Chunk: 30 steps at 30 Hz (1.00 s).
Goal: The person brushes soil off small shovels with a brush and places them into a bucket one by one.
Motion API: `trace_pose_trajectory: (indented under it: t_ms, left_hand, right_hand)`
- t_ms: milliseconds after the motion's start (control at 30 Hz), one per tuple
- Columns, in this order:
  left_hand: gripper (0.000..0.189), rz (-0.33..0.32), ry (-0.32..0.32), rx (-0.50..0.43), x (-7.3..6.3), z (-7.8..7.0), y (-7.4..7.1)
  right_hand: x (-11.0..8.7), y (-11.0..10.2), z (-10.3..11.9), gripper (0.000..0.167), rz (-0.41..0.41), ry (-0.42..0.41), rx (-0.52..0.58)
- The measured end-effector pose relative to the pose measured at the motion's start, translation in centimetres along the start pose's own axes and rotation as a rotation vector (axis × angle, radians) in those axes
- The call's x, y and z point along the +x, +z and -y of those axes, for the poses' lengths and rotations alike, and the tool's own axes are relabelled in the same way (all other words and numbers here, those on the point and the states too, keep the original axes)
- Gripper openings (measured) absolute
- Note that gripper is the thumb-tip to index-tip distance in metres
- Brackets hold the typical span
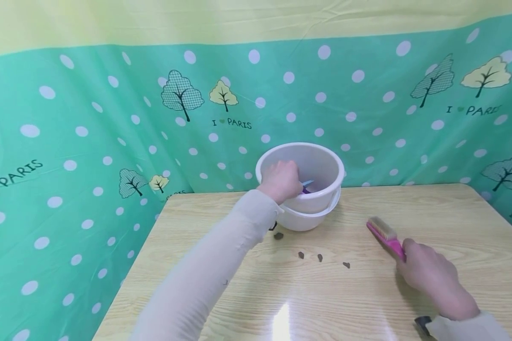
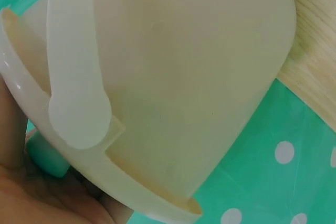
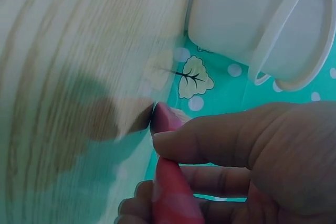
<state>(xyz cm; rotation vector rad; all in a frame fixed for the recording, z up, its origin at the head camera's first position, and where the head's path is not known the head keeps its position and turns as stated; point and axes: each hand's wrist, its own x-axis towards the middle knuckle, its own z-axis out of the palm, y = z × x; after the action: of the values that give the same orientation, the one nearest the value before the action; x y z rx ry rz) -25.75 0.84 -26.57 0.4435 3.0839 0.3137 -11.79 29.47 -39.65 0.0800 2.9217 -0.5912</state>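
Note:
My left hand (image 1: pixel 280 181) reaches over the near rim of a white bucket (image 1: pixel 300 222). In the left wrist view, a rounded green handle (image 2: pixel 48 154) lies in that hand's grip; its other end is hidden behind the bucket's wall. Blue and purple pieces (image 1: pixel 307 187) show inside the bucket beside the fingers. Over on the right, my right hand (image 1: pixel 428 272) grips the handle of a pink brush (image 1: pixel 383 232), whose pale bristles face up, just over the tabletop. The right wrist view shows thumb and fingers round the pink handle (image 3: pixel 176 198).
Several small dark brown bits (image 1: pixel 320 257) lie scattered on the wooden table (image 1: pixel 345 303) in front of the bucket. The bucket's white handle (image 1: pixel 330 207) hangs down on its near side. A green dotted curtain (image 1: pixel 222 156) stands behind the table.

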Motion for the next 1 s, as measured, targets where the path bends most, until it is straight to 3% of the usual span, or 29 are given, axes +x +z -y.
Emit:
trace_pose_trajectory:
  t_ms: [567,833,1000]
  left_hand:
    - [0.011,-0.029,0.023,-0.133,-0.2,0.8,0.5]
    - [0.022,-0.119,0.054,-0.167,-0.7,1.4,0.4]
    - [0.019,-0.248,0.118,-0.174,-1.8,1.5,0.1]
  right_hand:
    - [0.4,0.6,-0.1,0.032,0.066,0.008,0.032]
    - [0.6,0.8,-0.1,0.039,0.075,0.015,0.023]
    - [0.5,0.9,-0.2,0.042,0.087,0.026,0.004]
